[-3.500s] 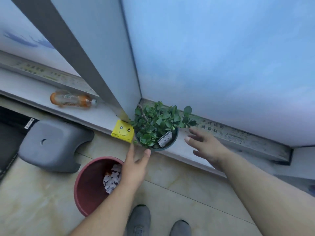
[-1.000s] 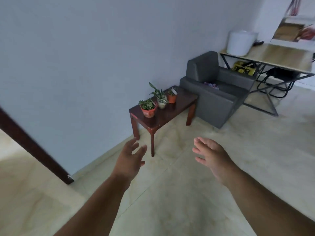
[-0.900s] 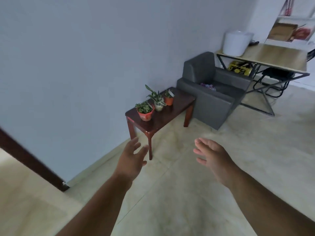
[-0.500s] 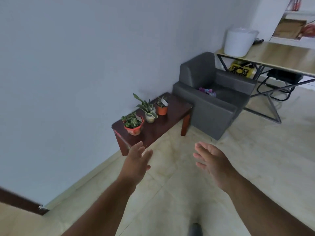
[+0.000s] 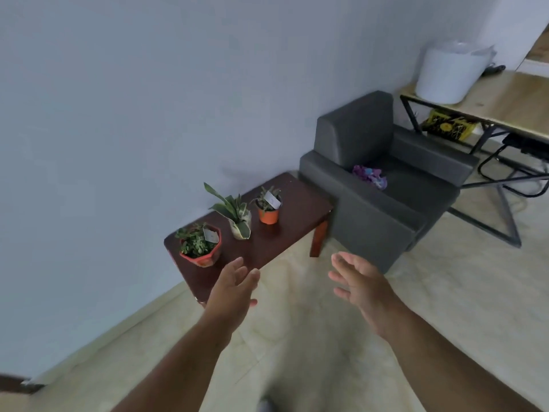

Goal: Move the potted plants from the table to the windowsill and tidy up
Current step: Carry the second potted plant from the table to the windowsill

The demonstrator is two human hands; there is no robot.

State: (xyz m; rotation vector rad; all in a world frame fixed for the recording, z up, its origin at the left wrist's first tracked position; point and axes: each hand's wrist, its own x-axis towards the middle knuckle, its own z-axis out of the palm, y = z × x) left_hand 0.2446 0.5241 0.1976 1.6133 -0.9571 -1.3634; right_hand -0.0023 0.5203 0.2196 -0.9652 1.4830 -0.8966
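Three potted plants stand in a row on a low dark wooden table (image 5: 297, 215) against the wall. Nearest me is a red faceted pot (image 5: 202, 251) with small green leaves and a white tag. In the middle is a pale pot with long striped leaves (image 5: 237, 221). Farthest is a small orange pot (image 5: 268, 214) with a tag. My left hand (image 5: 234, 286) is open, just in front of the table's near end, short of the red pot. My right hand (image 5: 359, 283) is open too, held over the floor to the right of the table. Both hands hold nothing.
A grey armchair (image 5: 386, 203) stands right next to the table's far end, with a purple cloth (image 5: 370, 176) on its seat. Behind it is a metal-framed desk (image 5: 499, 105) bearing a white bucket (image 5: 448, 72). Beige tiled floor (image 5: 297, 337) lies between me and the table.
I went from the windowsill, where a green plant was set down, to the room with the table. Over the last second the table has come closer; both hands stay open and raised.
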